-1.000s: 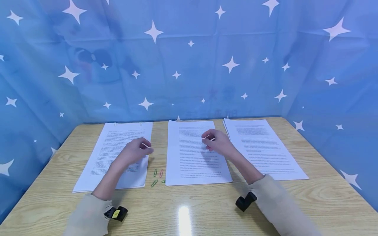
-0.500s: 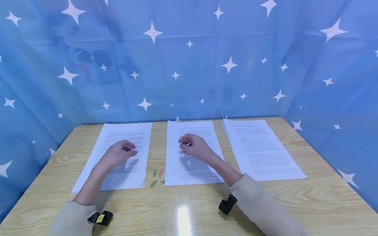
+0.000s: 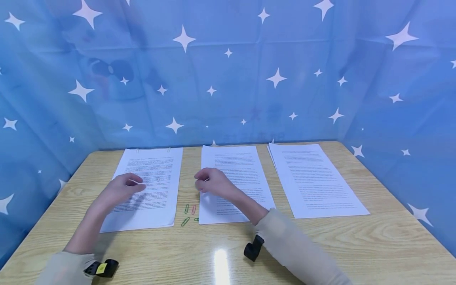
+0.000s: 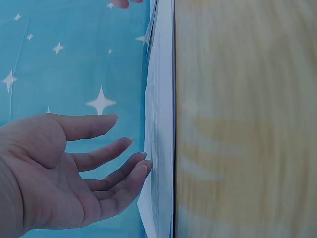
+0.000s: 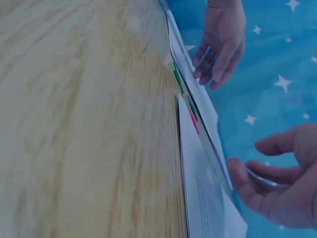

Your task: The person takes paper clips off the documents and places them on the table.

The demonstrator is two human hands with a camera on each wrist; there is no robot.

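Hands are both shifted leftward against the frames of a second ago: the left hand (image 3: 122,188), then over the right edge of the left paper stack (image 3: 149,186), is now seen hovering over that stack's left half, and the right hand (image 3: 210,183), then over the far part of the middle paper stack (image 3: 235,178), is now held at that stack's left edge, above the strip of bare bench (image 3: 320,237) between the two stacks. Left hand is seen in the wrist view with fingers (image 4: 106,161) relaxed and spread, nothing gripped, palm just off the sheets. Right hand is loosely curled; a thin pale sliver seems to be carried at the fingers (image 5: 257,183), possibly a clip, but whether it is pinched cannot be told. Loose paper clips (image 3: 189,213), green and pink, are left on the bench near the front corners of the two stacks, just short of the right hand; judged from the shift, work is being moved toward them. A right paper stack (image 3: 313,178) is untouched. Printed text on all sheets is too small to be read; no brands or labels are made out. Two clips appear fitted at the far edge of the left stack.
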